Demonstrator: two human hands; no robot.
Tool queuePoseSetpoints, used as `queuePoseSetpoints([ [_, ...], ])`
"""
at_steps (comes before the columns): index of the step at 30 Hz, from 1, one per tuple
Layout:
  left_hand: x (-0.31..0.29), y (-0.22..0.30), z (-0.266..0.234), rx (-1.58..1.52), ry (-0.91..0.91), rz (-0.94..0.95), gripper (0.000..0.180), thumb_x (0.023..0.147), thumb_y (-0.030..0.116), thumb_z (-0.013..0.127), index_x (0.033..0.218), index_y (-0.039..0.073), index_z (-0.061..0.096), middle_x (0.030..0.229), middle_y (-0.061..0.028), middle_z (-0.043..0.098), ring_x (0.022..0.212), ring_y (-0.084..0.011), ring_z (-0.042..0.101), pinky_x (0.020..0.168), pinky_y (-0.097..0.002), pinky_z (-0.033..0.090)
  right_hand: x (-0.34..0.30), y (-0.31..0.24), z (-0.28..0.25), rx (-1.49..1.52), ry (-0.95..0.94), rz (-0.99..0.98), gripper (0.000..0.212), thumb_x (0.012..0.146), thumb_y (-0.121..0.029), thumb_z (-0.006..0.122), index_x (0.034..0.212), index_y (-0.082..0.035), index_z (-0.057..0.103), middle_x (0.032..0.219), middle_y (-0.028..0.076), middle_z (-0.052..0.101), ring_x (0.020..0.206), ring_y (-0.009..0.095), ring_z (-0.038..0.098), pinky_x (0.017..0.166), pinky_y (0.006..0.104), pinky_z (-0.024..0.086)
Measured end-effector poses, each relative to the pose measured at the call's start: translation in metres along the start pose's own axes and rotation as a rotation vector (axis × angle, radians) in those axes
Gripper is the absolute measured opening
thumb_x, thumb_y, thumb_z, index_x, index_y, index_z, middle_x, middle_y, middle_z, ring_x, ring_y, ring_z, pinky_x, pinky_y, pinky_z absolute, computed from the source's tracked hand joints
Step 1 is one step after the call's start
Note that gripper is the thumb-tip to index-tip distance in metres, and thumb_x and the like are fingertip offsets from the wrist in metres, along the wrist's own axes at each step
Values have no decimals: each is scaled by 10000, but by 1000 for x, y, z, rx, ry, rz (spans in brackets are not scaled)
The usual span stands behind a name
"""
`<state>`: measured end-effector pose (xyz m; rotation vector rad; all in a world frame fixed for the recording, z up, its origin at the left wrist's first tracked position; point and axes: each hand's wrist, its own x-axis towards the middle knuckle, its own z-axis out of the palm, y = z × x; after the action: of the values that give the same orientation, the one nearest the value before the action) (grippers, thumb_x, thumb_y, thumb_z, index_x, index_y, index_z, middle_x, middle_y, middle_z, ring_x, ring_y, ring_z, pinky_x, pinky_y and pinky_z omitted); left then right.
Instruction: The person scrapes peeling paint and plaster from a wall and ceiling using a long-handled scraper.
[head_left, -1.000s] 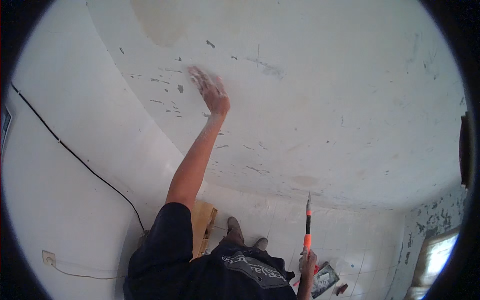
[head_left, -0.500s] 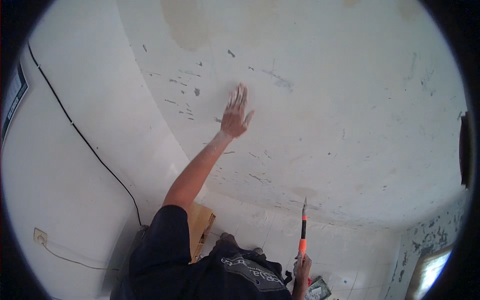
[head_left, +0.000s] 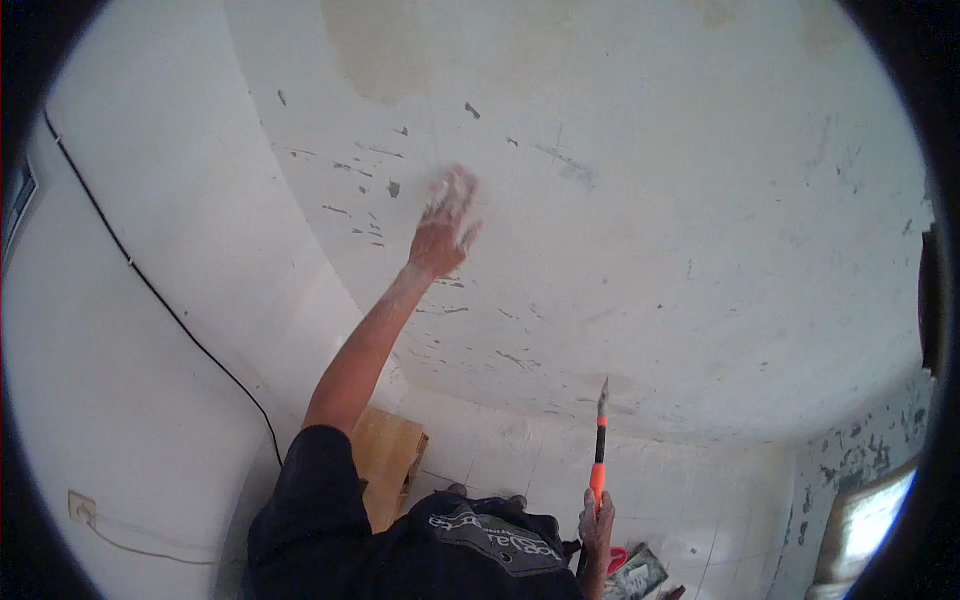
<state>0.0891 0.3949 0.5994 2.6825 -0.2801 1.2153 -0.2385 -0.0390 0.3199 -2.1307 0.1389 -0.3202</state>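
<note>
My left hand [head_left: 445, 228] lies flat against the pale wall [head_left: 640, 240], fingers stretched out and coated with white dust. The fingers are slightly blurred. Close by on its left are several small grey chipped marks in the paint. Lower down at the right, my right hand [head_left: 597, 520] is closed around the handle of a scraper [head_left: 601, 440]. The handle is orange and black, and its narrow metal blade points up in front of the wall. Whether the blade touches the wall, I cannot tell.
A wooden box-like piece [head_left: 388, 460] stands below my left arm. On the tiled floor [head_left: 700, 510] lie a dusty dark flat item [head_left: 638, 575] and something red [head_left: 617, 560]. A black cable [head_left: 180, 322] runs down the left wall above a socket [head_left: 82, 506]. A window [head_left: 870, 530] is at the lower right.
My left hand has slid a little to the left across the wall. The right hand and the scraper have risen slightly. The whole view has shifted a little.
</note>
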Motion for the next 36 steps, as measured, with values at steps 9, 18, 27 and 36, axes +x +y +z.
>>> queuePoseSetpoints([
  [9, 41, 39, -18, -70, 74, 291, 744, 999, 350, 522, 1596, 51, 193, 1651, -144, 231, 1517, -329, 237, 1240, -532, 160, 30, -57, 13, 174, -254, 195, 330, 1010, -338, 615, 892, -40, 539, 623, -18, 444, 507, 72, 417, 457, 274, 340],
  [18, 39, 48, 14, 0, -45, 435, 753, 990, 352, 535, 1593, 49, 202, 1646, -141, 249, 1518, -286, 249, 1246, -520, 159, -20, -69, 27, 162, -183, 367, 358, 1011, -370, 606, 890, -35, 567, 592, -16, 478, 478, 80, 451, 435, 277, 342],
  [27, -21, 42, 21, -441, 202, 72, 629, 993, 237, 544, 1541, 18, 325, 1574, -197, 365, 1473, -343, 328, 1206, -487, 246, 5, -125, 17, 324, -237, 435, 387, 1052, -393, 513, 918, -38, 588, 574, -25, 455, 401, 63, 401, 375, 251, 321],
  [36, -173, 168, -7, -1820, -436, -544, 481, 1081, 369, 453, 1397, 8, 437, 1200, -97, 603, 1149, -168, 582, 992, -327, 473, 113, -241, 23, 489, -461, 244, 449, 1058, -432, 487, 950, -12, 603, 582, -35, 448, 478, 52, 410, 438, 247, 326],
])
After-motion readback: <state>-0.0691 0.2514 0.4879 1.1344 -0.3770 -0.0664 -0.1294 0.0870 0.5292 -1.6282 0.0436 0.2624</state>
